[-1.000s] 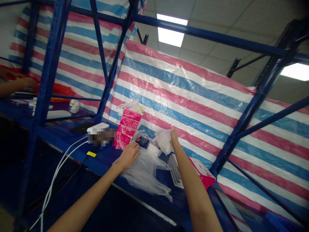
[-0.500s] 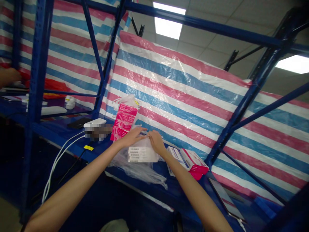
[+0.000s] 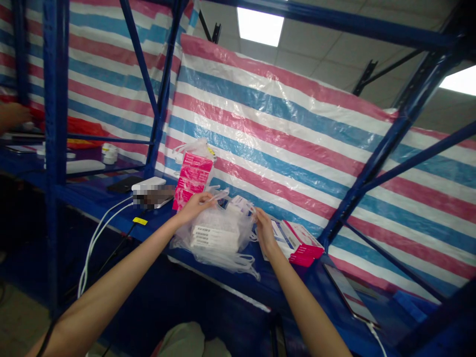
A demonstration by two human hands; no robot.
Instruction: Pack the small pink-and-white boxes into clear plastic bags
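Observation:
A clear plastic bag [image 3: 243, 233] sits on the blue shelf with a stack of white boxes [image 3: 213, 237] in it. My left hand [image 3: 197, 206] pinches the bag's upper left edge between thumb and fingers. On the opposite side, my right hand [image 3: 265, 229] grips the upper right edge, its fingertips partly hidden by the film. The bag's mouth is spread between both hands, and a box end shows near the top. Behind my left hand stands a second bag of pink boxes [image 3: 192, 178]. Several pink and white boxes [image 3: 297, 242] lie just right of my right hand.
A tablet [image 3: 349, 292] with a white cable lies on the right of the shelf [image 3: 238, 282]. White power banks or adapters [image 3: 148, 184] with cables are at left. Blue posts [image 3: 55, 148] frame the shelf, with striped sheeting [image 3: 275, 129] behind. Another person's hand [image 3: 14, 116] shows far left.
My hands have moved apart, the right one to the right, drawing the bag's edges up and outward around the white boxes. The camera view has shifted slightly.

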